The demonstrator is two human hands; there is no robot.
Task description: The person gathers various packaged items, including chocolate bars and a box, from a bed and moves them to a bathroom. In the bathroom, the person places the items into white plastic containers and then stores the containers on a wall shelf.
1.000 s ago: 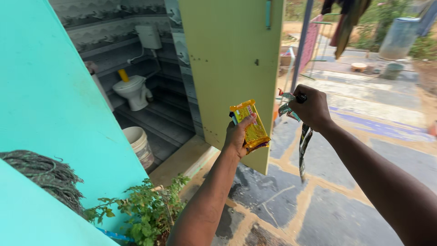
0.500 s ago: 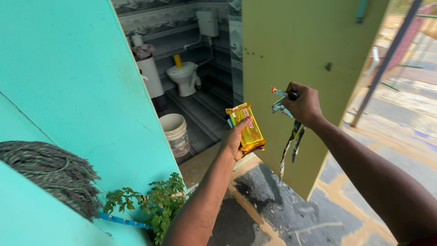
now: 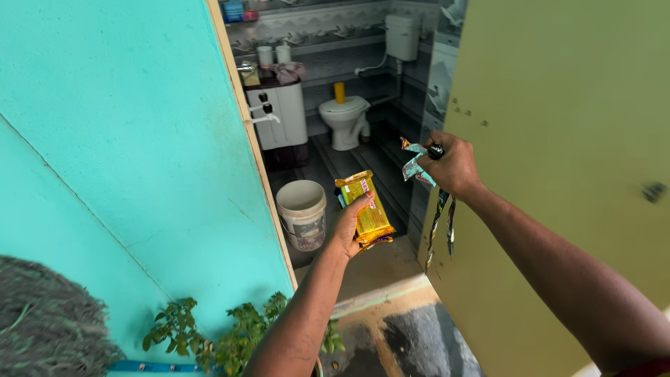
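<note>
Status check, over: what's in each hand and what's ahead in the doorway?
Left hand grips yellow packet. Right hand clutches dangling sachet strips. White bucket on the floor ahead; green door close on the right.

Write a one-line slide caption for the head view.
Left hand holds a yellow packet, right hand grips foil sachet strips, at an open bathroom doorway with bucket and toilet.
</note>
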